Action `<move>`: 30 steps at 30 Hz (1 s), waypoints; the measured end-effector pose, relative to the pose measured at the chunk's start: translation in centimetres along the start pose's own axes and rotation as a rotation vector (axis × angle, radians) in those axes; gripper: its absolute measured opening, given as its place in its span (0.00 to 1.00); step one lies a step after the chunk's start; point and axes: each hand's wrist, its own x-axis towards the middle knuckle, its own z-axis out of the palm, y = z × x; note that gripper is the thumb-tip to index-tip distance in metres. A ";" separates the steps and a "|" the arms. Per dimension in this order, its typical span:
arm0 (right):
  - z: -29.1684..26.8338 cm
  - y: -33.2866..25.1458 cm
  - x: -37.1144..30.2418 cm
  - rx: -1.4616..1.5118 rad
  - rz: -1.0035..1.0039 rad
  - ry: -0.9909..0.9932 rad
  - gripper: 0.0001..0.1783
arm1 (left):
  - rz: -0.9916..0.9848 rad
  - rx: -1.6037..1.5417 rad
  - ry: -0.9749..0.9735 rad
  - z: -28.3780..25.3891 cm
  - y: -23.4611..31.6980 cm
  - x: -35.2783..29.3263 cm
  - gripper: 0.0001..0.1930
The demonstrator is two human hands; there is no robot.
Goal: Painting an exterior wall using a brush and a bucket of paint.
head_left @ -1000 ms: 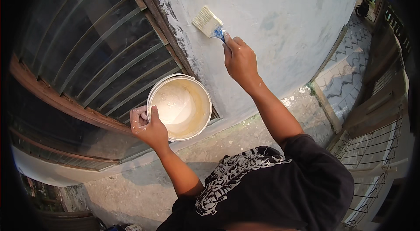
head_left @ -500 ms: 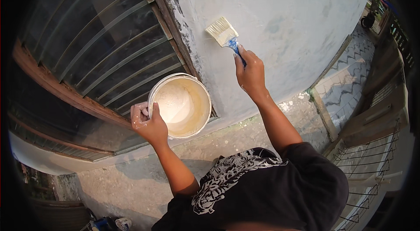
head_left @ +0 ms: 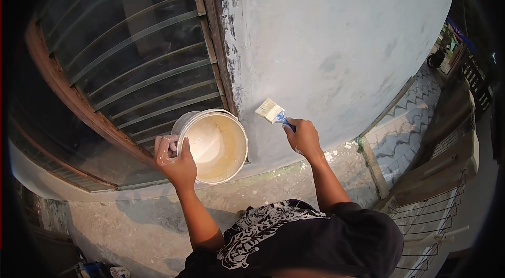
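Observation:
My left hand (head_left: 178, 163), spotted with white paint, grips the rim of a white paint bucket (head_left: 238, 144) on its left side. The bucket tilts toward me and shows pale paint inside, with yellowish smears up its inner wall. In my right hand (head_left: 305, 140) is a paintbrush (head_left: 271, 110), held by its blue, paint-smeared handle. Its wide cream bristles point up and left, just right of the bucket, in front of the pale wall (head_left: 326, 31). Whether the bristles touch the wall I cannot tell.
A louvred glass window (head_left: 142, 57) in a brown wooden frame (head_left: 223, 52) fills the left, its edge beside the wall blotched with paint. Below lies a paint-spattered concrete floor (head_left: 273, 186). At the right are a tiled strip (head_left: 405, 125) and a wire rack (head_left: 434, 220).
My right hand has brought the brush down along the wall, closer to the bucket. The bucket and left hand sit slightly lower in view, and the whole view has shifted.

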 end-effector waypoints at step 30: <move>4.7 6.1 7.1 0.005 -0.063 0.501 0.23 | -0.017 -0.171 -0.170 7.4 1.8 0.7 0.10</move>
